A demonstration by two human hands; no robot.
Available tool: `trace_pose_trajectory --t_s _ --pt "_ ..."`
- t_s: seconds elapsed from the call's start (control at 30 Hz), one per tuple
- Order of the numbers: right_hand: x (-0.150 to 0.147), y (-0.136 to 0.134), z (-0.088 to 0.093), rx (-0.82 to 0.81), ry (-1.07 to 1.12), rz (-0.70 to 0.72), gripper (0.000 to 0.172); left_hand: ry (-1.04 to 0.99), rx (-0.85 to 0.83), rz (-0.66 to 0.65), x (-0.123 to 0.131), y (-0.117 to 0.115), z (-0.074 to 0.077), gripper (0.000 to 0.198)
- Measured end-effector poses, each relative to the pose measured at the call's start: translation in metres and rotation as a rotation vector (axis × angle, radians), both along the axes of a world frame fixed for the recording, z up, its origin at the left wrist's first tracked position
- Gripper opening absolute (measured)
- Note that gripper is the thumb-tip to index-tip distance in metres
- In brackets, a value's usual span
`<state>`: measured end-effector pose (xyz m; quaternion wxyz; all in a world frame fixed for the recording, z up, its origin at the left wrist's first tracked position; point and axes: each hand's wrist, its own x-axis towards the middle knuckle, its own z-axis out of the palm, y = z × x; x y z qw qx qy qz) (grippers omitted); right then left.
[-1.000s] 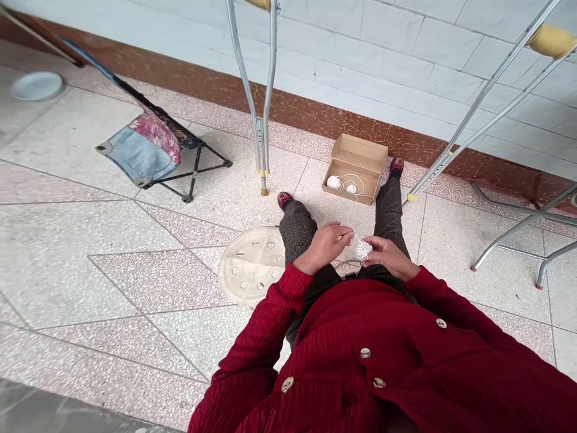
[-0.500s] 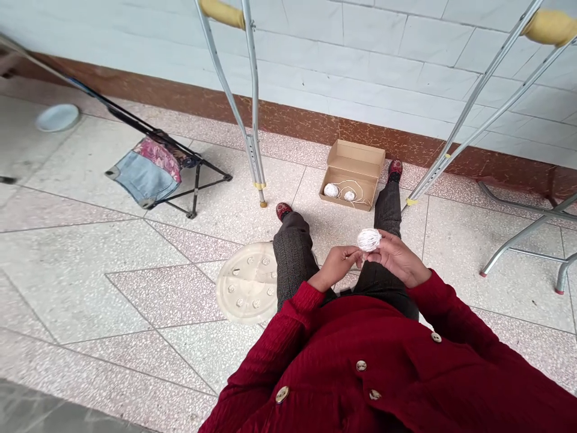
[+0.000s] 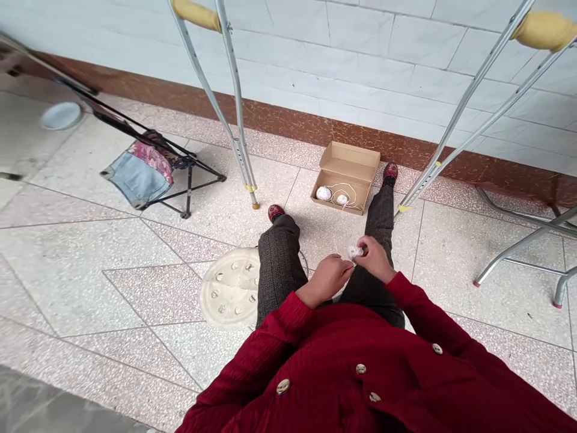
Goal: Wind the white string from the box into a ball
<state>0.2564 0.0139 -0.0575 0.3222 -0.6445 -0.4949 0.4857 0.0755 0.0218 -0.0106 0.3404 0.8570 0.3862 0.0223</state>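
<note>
Over my lap, my right hand is closed around a small ball of white yarn, with part of it hidden by the fingers. My left hand is pinched just below and to the left of the ball, on what looks like the yarn's strand. A thin strand shows faintly between the hands and the open cardboard box on the floor ahead. Inside the box lie a larger white yarn ball and a smaller yarn ball, with loose loops of yarn around them.
A crutch stands left of my feet, and another crutch leans at the right by the tiled wall. A folding stool is at the left. Beside my left leg lies a round cream stool top. Metal legs stand at the right.
My right hand has turned over the yarn ball and moved left and slightly down, covering more of it. My left hand has shifted slightly down and left. The view has shifted slightly.
</note>
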Motion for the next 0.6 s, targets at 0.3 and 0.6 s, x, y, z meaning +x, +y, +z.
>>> trace_pose_trajectory --t_s 0.3,0.6 --pt "0.020 -0.044 0.036 -0.452 0.874 -0.010 0.044 -0.129 0.001 -0.002 0.011 0.024 0.011 0.037" --pt "0.029 -0.078 0.064 -0.257 0.931 -0.152 0.052 -0.366 -0.486 0.180 0.041 0.009 -0.004 0.034"
